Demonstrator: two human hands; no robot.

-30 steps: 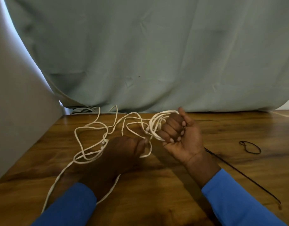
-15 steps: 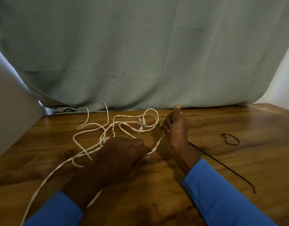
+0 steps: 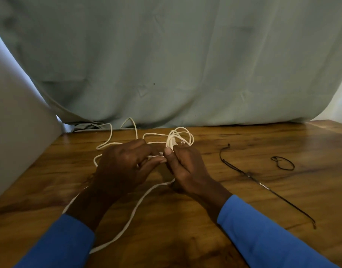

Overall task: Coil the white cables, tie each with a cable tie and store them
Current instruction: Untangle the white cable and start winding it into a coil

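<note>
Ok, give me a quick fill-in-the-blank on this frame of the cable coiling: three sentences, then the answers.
1. The right hand grips a bundle of cable loops coloured ____.
2. The left hand pinches one strand, and both sleeves are ____.
3. The long black cable tie lies on the table to the ____ of both hands.
Missing words: white; blue; right.

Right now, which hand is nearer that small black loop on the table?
Right. The right hand lies left of the black loop, not touching; the left hand is farther left.
</note>
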